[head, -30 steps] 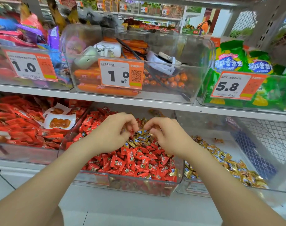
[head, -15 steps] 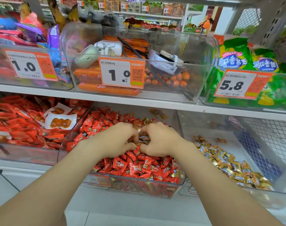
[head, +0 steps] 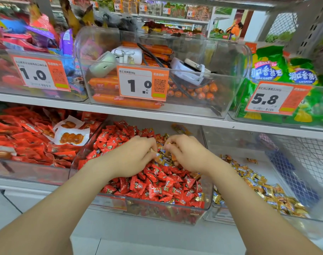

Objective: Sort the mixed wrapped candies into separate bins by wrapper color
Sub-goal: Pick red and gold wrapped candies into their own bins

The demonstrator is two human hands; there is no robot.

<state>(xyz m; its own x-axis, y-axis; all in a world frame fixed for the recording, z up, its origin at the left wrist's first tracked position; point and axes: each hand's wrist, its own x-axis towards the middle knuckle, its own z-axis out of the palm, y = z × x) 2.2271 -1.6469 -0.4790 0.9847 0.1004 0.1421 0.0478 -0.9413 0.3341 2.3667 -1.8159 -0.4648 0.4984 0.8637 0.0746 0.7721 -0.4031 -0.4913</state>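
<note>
Gold candies [head: 165, 158] amid reds [head: 157, 188], ctr bin [head: 175, 216]

Left hand [head: 131, 159] and right hand [head: 188, 155] are placed close together in the middle clear bin [head: 166, 207], over red candies [head: 157, 188]. Gold candies [head: 164, 158] are pinched by the curled fingers of both. A gold pile [head: 258, 183] is held in the right bin [head: 249, 144].

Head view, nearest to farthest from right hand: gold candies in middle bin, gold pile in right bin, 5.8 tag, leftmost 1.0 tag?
From the right hand:
1. gold candies, at its fingertips, middle bin.
2. gold pile, right bin.
3. 5.8 tag, upper shelf, right.
4. leftmost 1.0 tag, upper shelf, far left.
</note>
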